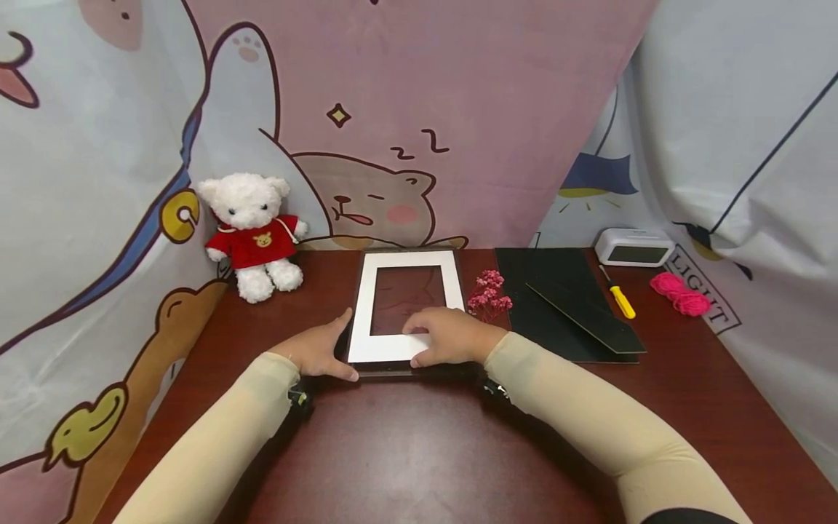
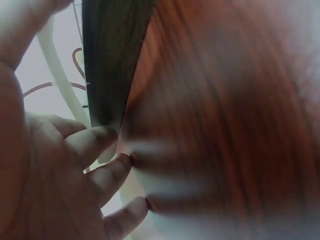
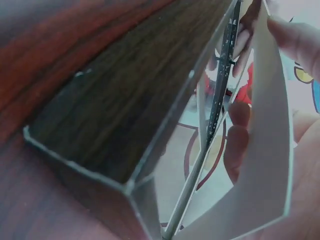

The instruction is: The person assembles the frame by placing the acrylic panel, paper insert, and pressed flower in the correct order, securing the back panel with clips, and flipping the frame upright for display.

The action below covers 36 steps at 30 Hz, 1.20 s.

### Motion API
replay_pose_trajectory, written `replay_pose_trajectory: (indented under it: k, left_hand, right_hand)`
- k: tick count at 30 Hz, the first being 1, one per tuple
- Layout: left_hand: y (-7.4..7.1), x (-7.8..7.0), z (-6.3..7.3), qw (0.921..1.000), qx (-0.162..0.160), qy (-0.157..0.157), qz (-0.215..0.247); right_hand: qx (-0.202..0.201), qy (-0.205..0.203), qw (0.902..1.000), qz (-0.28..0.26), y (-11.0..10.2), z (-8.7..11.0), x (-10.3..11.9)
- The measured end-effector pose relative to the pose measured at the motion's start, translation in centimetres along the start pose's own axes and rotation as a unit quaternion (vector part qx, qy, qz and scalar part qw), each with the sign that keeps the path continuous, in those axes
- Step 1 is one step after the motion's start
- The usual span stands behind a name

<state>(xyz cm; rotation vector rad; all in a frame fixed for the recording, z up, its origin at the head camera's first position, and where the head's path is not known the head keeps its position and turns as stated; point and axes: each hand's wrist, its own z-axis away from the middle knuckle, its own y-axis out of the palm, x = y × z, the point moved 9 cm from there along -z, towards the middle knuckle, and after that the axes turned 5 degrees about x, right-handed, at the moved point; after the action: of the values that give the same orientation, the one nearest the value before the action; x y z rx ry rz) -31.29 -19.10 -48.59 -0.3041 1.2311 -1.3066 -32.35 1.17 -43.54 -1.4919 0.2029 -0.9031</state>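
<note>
A dark wooden picture frame (image 1: 386, 372) lies on the table in front of me, with a white mat (image 1: 386, 350) that has a rectangular window. My right hand (image 1: 453, 336) pinches the mat's near strip, its fingers curled through the window and the thumb at the outer edge. In the right wrist view the mat (image 3: 270, 130) stands tilted up from the frame (image 3: 115, 100). Thumb and fingers spread, my left hand (image 1: 318, 351) rests at the frame's left side. In the left wrist view its fingertips touch the table beside the frame's side (image 2: 110, 65).
Pink dried flowers (image 1: 489, 295) lie right of the frame. Beyond are a black board (image 1: 530, 291) with a narrower stand piece (image 1: 592, 324) on it, a yellow screwdriver (image 1: 622, 302), pink yarn (image 1: 681, 294) and a white clock (image 1: 635, 247). A teddy bear (image 1: 252, 244) sits back left.
</note>
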Motion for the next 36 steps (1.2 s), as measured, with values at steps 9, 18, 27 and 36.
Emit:
replay_pose_trajectory:
  k: [9,18,27,36]
  left_hand:
    - [-1.7,-2.9,0.9,0.9944,-0.083,0.061,-0.025]
    - [-1.6,-8.6,1.7,0.9447,-0.190,0.220,-0.152]
    - [-1.3,-10.1,1.8,0.9325,-0.224,0.230,-0.166]
    - [-1.7,-9.9,2.1,0.9453,-0.213,0.177,-0.173]
  right_hand:
    - [-0.029,-0.010,0.9989,0.036,-0.4,0.4,0.4]
    - [-0.063,-0.029,0.9962,0.052,-1.2,0.7,1.2]
    - [-0.077,-0.036,0.9953,0.047,-1.5,1.1,1.0]
    - [-0.145,-0.026,0.9889,0.021,-3.9,3.4,-0.5]
